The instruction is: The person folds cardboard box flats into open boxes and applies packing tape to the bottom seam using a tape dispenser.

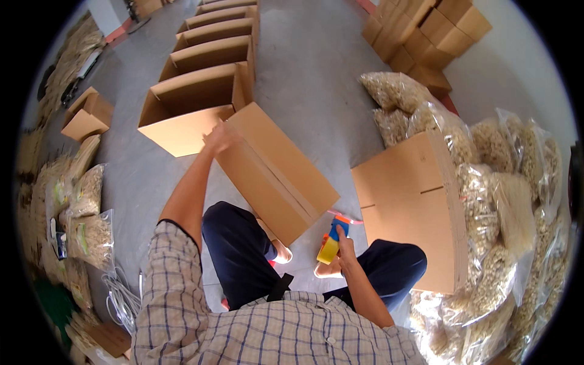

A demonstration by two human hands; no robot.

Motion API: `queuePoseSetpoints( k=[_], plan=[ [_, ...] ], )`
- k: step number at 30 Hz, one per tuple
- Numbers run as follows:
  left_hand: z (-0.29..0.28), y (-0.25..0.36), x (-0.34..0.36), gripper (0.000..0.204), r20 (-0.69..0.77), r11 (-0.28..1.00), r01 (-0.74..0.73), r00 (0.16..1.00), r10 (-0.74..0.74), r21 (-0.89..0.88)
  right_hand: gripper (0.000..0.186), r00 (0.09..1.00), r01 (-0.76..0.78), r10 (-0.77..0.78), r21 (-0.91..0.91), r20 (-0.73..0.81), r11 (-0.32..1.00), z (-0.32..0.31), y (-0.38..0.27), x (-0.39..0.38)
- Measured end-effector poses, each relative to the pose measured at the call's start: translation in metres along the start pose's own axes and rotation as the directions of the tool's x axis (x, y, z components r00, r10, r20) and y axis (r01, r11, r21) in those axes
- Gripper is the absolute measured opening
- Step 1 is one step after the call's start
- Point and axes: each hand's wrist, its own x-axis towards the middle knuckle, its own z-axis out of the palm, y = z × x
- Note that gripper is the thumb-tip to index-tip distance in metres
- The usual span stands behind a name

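Observation:
A closed cardboard box (277,173) lies at a slant in front of my knees, a strip of tape along its middle seam. My left hand (222,139) is at its far left corner, next to the nearest open box; motion smears the fingers, so their grip is unclear. Low between my knees, my right hand (347,248) is closed around a tape dispenser (338,228), blue and orange with a yellow roll (328,250). The dispenser is apart from the closed box, off its near right corner.
A row of open cardboard boxes (188,115) runs away ahead. Flat cartons (404,207) lean at my right against clear bags of pale, curly material (486,243). More boxes (426,39) are stacked at the far right wall. Bags (91,237) and a coiled cable (123,295) lie left.

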Motion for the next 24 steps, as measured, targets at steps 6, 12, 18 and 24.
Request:
queuePoseSetpoints(
  k=[6,12,18,24],
  plan=[
    [-0.028,0.007,-0.046,0.069,0.129,0.973,-0.002,0.991,0.033,-0.229,0.047,0.961,0.221,-0.213,0.030,-0.178,0.975,-0.008,-0.024,0.006],
    [-0.140,-0.013,-0.122,0.046,-0.164,0.690,0.004,0.970,-0.179,-0.724,0.050,0.911,0.412,-0.407,-0.115,0.061,0.904,0.038,-0.105,-0.056],
    [-0.278,-0.070,-0.209,0.028,-0.694,0.644,-0.372,0.624,-0.360,-0.668,0.050,0.653,0.746,-0.745,0.053,0.136,0.664,0.125,-0.143,-0.152],
    [-0.216,-0.179,-0.213,0.056,-0.671,0.249,-0.666,0.507,-0.541,-0.703,0.051,0.388,0.906,-0.773,-0.054,0.502,0.421,0.174,-0.113,-0.159]
  ],
)
